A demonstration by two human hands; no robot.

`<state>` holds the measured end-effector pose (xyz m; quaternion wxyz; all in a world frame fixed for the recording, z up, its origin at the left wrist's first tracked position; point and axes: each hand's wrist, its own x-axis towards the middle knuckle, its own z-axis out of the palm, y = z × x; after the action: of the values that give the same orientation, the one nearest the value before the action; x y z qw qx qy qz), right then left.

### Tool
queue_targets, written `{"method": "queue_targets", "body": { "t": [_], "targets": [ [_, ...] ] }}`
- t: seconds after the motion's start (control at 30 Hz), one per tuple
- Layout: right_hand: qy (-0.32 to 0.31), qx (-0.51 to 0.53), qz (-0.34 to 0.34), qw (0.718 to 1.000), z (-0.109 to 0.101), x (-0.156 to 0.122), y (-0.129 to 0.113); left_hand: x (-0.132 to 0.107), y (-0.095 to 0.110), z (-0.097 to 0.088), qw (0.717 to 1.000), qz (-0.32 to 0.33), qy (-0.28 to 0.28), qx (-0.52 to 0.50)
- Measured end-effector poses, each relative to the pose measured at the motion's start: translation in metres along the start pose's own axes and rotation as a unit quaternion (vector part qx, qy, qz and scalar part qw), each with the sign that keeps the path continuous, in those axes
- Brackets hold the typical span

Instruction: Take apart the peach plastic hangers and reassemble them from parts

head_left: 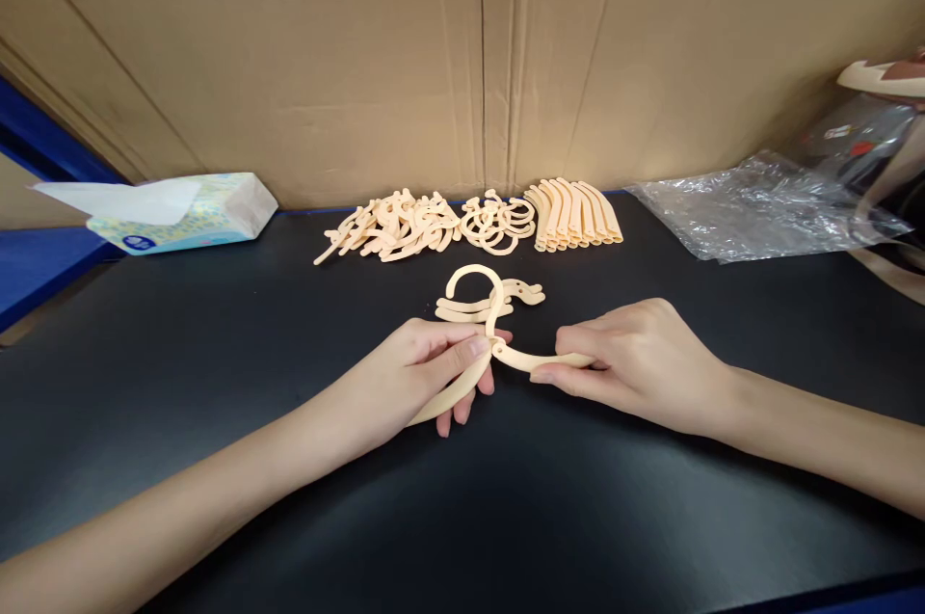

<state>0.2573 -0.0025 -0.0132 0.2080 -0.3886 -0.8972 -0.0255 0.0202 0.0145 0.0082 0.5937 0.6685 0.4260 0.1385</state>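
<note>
bare forearms nearest, stretched in from the lower left and lower right corners over the black tabletop [217, 383]. left hand [426, 368] closed on a small cream plastic hanger [494, 315], thumb and forefinger pinched at its middle joint, other fingers curled under its left arm [448, 399]. right hand [636, 363] closed on its right arm [539, 361], fingertips folded round the outer end. hanger low over the middle of the tabletop, between the two hands, touching or just above the surface, cannot tell which. long axis left to right, both arms sloping back toward the person, the left one more steeply. hook [473, 271] pointing away from the person, toward the cardboard [462, 55] at the back, its open end curling down on the left. no writing or mark readable on the hanger. just behind the hook, a few loose pieces [524, 291] of the same cream plastic, flat on the tabletop. farther back, along the foot of the cardboard, a heap of flat pieces [394, 226], then rings [498, 221], then a tidy row of curved arms [574, 212]. far left, tissue pack [209, 209] with one sheet pulled up and a round blue logo, lettering too small to read. far right, crumpled clear plastic bag [758, 206]. blue frame [36, 151] at the left edge.
</note>
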Motion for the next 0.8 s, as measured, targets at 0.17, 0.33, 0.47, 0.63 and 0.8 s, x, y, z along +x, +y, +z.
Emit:
{"method": "queue_targets", "body": {
  "t": [0.17, 0.33, 0.47, 0.63, 0.8],
  "targets": [
    [-0.023, 0.031, 0.033, 0.999, -0.003, 0.001, 0.001, 0.002, 0.0, -0.002, 1.0, 0.013, -0.007, 0.014],
    [-0.065, 0.084, 0.06, 0.992, -0.007, 0.003, 0.002, -0.001, 0.001, 0.002, 0.999, 0.01, -0.005, 0.051],
    [-0.075, 0.115, 0.064, 0.988, -0.009, 0.003, -0.001, -0.006, 0.0, 0.01, 0.994, 0.016, 0.04, 0.102],
    [-0.082, 0.129, 0.05, 0.987, -0.011, 0.0, -0.003, -0.008, -0.006, 0.015, 0.959, 0.077, 0.08, 0.26],
    [-0.095, 0.14, 0.021, 0.985, -0.011, -0.002, -0.002, -0.005, -0.017, 0.014, 0.92, 0.135, 0.113, 0.349]
  ]
}}
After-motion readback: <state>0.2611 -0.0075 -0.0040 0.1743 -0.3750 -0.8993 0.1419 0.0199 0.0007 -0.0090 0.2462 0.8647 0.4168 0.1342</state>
